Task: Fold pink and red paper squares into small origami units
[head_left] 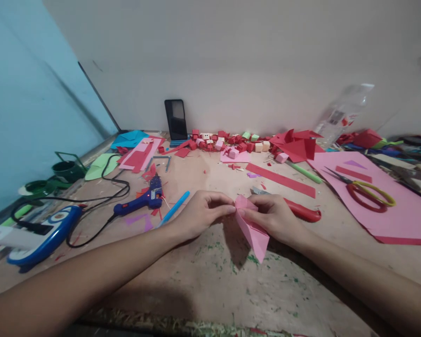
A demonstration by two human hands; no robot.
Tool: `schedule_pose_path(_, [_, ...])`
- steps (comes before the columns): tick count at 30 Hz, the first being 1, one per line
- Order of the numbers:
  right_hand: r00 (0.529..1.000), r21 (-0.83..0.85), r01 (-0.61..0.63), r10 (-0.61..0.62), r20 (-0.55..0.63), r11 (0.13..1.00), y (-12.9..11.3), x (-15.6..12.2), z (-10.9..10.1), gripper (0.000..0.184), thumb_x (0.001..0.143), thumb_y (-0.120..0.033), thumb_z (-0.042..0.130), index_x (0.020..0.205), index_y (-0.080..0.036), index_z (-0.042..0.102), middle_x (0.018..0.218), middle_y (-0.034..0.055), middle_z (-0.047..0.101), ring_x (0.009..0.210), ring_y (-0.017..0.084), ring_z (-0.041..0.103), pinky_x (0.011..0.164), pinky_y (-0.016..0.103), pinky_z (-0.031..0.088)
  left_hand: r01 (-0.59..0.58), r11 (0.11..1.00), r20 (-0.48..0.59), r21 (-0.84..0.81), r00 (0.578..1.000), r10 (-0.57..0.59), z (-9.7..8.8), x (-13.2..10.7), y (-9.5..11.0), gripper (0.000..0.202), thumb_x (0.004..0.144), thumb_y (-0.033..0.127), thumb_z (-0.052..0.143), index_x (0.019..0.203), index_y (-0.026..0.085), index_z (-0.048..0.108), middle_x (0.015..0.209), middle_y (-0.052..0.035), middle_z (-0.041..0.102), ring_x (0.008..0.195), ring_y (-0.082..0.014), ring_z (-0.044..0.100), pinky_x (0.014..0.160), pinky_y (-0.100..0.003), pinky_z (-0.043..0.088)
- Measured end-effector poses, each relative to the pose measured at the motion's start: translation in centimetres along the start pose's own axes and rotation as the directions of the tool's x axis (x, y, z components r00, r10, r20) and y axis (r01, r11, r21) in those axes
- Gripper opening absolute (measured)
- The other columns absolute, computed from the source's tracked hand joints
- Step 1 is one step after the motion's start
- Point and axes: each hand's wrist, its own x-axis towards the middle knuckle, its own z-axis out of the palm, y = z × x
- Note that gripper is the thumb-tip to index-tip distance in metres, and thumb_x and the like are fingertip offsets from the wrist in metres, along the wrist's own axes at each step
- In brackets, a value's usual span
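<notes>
A folded pink paper piece [252,227] is held between both hands just above the table's middle. My left hand [199,213] pinches its upper left corner with closed fingers. My right hand [272,217] grips its right side, fingers curled around the fold. The paper's pointed end hangs down toward me. Behind my right hand lies a red-handled cutter [301,211].
A blue glue gun [140,201] with black cord and a blue pen [174,209] lie to the left. Scissors [366,193] rest on a pink sheet [400,210] at right. Small paper cubes [231,142], a phone [176,119] and a plastic bottle [344,112] line the wall.
</notes>
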Motion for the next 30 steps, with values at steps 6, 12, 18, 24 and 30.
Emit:
schedule_pose_path(6, [1.000, 0.003, -0.018, 0.018, -0.010, 1.000, -0.04, 0.04, 0.04, 0.049, 0.079, -0.062, 0.076, 0.062, -0.018, 0.060, 0.060, -0.0022, 0.044, 0.058, 0.014, 0.037, 0.050, 0.027, 0.028, 0.005, 1.000, 0.004, 0.028, 1.000, -0.005, 0.00, -0.06, 0.16, 0.011, 0.080, 0.023, 0.076, 0.084, 0.015, 0.081, 0.082, -0.0045, 0.077, 0.076, -0.0170, 0.065, 0.071, -0.028, 0.052])
schedule_pose_path(12, [1.000, 0.004, 0.005, -0.005, -0.009, 1.000, 0.04, -0.02, 0.06, 0.044, 0.080, -0.056, 0.078, 0.064, -0.017, 0.064, 0.060, -0.0019, 0.049, 0.058, 0.013, 0.039, 0.050, 0.027, 0.028, 0.001, 1.000, 0.022, 0.008, 1.000, -0.001, -0.05, 0.02, 0.05, 0.010, 0.080, 0.021, 0.075, 0.085, 0.015, 0.081, 0.085, -0.0045, 0.078, 0.078, -0.0169, 0.066, 0.074, -0.028, 0.052])
schedule_pose_path(18, [1.000, -0.010, -0.004, 0.004, -0.012, 1.000, 0.20, -0.09, 0.09, 0.042, 0.081, -0.053, 0.079, 0.065, -0.017, 0.064, 0.061, -0.0016, 0.052, 0.058, 0.013, 0.042, 0.051, 0.027, 0.030, -0.027, 0.999, 0.037, 0.045, 0.999, 0.026, -0.14, -0.16, 0.33, 0.012, 0.082, 0.024, 0.073, 0.085, 0.014, 0.081, 0.086, -0.0051, 0.079, 0.079, -0.0173, 0.067, 0.075, -0.028, 0.051])
schedule_pose_path(24, [1.000, -0.063, 0.016, -0.017, -0.016, 0.998, 0.34, -0.28, 0.41, 0.033, 0.084, -0.050, 0.079, 0.080, -0.017, 0.074, 0.071, 0.0027, 0.067, 0.065, 0.018, 0.054, 0.058, 0.030, 0.040, -0.072, 0.996, 0.073, 0.045, 0.995, 0.068, 0.19, -0.39, 0.50, 0.016, 0.080, 0.028, 0.077, 0.084, 0.012, 0.079, 0.087, -0.0080, 0.080, 0.081, -0.0192, 0.069, 0.077, -0.028, 0.052])
schedule_pose_path(30, [1.000, -0.026, 0.026, -0.026, -0.015, 0.999, -0.09, -0.36, 0.31, 0.020, 0.088, -0.040, 0.074, 0.089, -0.020, 0.078, 0.082, 0.0034, 0.075, 0.074, 0.020, 0.065, 0.064, 0.031, 0.046, -0.058, 0.991, 0.003, 0.123, 0.998, 0.059, 0.18, -0.41, 0.61, 0.013, 0.083, 0.020, 0.069, 0.084, 0.013, 0.079, 0.086, -0.0062, 0.080, 0.079, -0.0175, 0.069, 0.073, -0.026, 0.052])
